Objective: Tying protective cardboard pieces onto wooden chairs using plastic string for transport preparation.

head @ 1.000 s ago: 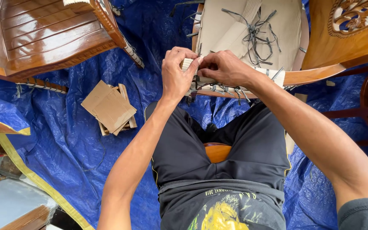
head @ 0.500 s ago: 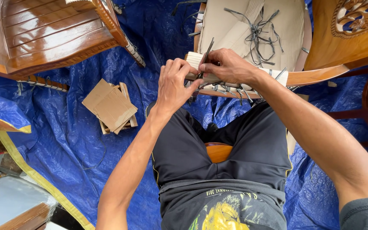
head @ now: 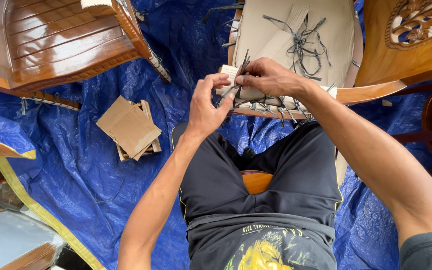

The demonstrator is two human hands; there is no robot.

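While pinching a dark strap (head: 241,67) at upper centre of the frame, right hand (head: 268,77) rests on cardboard padding (head: 228,75) wrapped on a chair edge (head: 361,91). Left hand (head: 207,106), just left of it, nips the strap's lower end between thumb and forefinger. Loose straps (head: 303,40) on cardboard (head: 336,30) above. Folded cardboard pieces (head: 128,127) on blue tarp (head: 76,155), left of centre.

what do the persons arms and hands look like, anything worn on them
Both arms are bare from wrist to above the elbow. The left hand and right hand wear no gloves, and no rings, watch or bands show. Only a grey sleeve covers the right upper arm at the frame's corner.
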